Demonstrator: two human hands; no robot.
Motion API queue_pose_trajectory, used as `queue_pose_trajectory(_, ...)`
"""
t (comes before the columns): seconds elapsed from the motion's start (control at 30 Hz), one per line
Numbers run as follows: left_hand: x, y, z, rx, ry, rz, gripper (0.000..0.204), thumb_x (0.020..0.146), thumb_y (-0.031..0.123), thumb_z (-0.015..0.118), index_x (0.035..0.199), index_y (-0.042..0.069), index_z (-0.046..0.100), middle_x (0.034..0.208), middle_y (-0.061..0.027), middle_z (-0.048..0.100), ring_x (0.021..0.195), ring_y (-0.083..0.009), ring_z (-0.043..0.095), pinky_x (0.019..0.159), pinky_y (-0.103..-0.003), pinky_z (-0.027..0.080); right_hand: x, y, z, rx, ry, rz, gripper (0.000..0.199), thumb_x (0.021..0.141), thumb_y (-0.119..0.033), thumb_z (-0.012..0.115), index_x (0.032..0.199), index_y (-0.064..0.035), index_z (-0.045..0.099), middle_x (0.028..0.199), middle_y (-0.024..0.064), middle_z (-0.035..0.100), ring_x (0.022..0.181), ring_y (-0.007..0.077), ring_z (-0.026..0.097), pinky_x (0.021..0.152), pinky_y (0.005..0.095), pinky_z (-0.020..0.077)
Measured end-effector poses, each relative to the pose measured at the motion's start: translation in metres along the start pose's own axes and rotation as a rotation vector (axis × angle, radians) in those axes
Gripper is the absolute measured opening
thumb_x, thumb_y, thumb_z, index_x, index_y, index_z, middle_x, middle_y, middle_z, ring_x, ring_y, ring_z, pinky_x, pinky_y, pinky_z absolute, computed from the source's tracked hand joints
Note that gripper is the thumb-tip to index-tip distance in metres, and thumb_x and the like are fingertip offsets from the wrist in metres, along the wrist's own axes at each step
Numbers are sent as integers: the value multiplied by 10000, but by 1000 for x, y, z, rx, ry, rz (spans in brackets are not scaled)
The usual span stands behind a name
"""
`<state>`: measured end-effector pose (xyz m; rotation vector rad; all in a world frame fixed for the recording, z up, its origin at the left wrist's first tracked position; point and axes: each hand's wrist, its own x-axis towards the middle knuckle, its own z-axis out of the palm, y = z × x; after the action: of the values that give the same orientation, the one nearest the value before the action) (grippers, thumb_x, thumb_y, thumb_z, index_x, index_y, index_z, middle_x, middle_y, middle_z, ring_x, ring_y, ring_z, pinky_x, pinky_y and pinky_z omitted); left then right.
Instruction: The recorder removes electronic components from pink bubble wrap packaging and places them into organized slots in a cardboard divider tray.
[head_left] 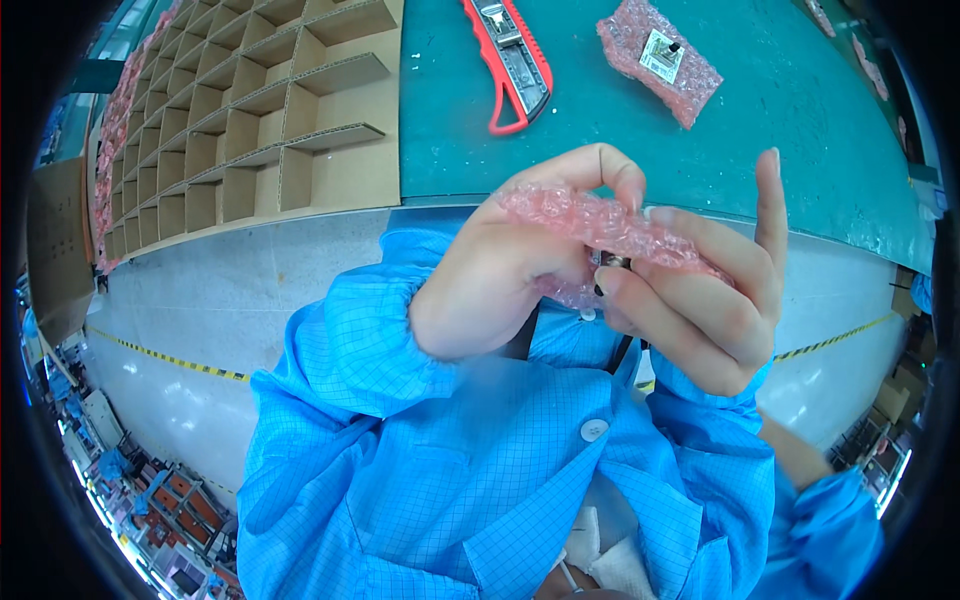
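Observation:
My left hand (530,250) is closed on one side of a pink bubble-wrap pouch (590,220), its thumb and fingers curled round the plastic. My right hand (710,300) grips the other side, one finger sticking straight up and the rest bent. Between the hands, at the lower side of the pouch, a small dark part with a shiny metal bit (612,261) shows; the fingers hide most of it, so its kind cannot be told. The pouch is held above the near edge of the green table (470,165), in front of my blue checked smock (420,440).
A cardboard divider grid (290,130) stands at the left of the table. Farther back lies a red-handled utility knife (515,65). Another pink bubble-wrap pouch (690,95) bears a small pale square board with a black knob (662,57). A blue sleeve (830,530) appears at lower right.

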<state>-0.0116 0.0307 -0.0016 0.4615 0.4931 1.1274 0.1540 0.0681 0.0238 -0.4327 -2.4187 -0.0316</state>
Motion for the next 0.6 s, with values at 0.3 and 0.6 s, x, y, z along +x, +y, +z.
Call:
queue_pose_trajectory(0.3,-3,7,2,-49,-15,-19,332,682,20,445,1013,34,450,885,-42,563,799,-72,515,646,-209,395,-1,1,5,10,81,1,187,669,-256,693,825,-159,656,821,-16,498,830,191,609,954,637,365)
queue_pose_trajectory(0.6,-3,6,-1,-55,-26,-29,314,683,1,411,993,37,443,829,-16,532,710,-58,460,577,-180,332,-4,0,6,17,56,3,185,652,-229,702,820,-166,655,814,-22,489,806,179,612,982,638,328)
